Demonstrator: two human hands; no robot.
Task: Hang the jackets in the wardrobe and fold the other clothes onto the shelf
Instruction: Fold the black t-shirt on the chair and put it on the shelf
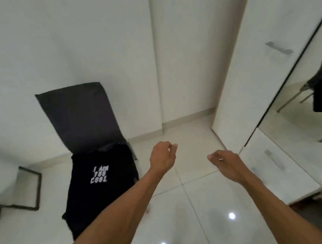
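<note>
Our left hand (pixel 162 156) and right hand (pixel 225 164) hang empty, fingers loosely curled, above the floor (pixel 193 206). A black shirt (pixel 101 183) on the chair (pixel 78 117) awaits folding; the wardrobe (pixel 265 73) stands right.

The left arm hides the black garment's (pixel 100 177) lower corner.

Bare forearms, sleeveless, unadorned hands (pixel 162 156)

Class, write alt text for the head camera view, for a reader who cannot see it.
Two bare forearms reach forward over a glossy white tiled floor, left hand and right hand both empty. To the left, a black printed T-shirt lies draped over a dark chair; white wardrobe doors stand to the right.
</note>
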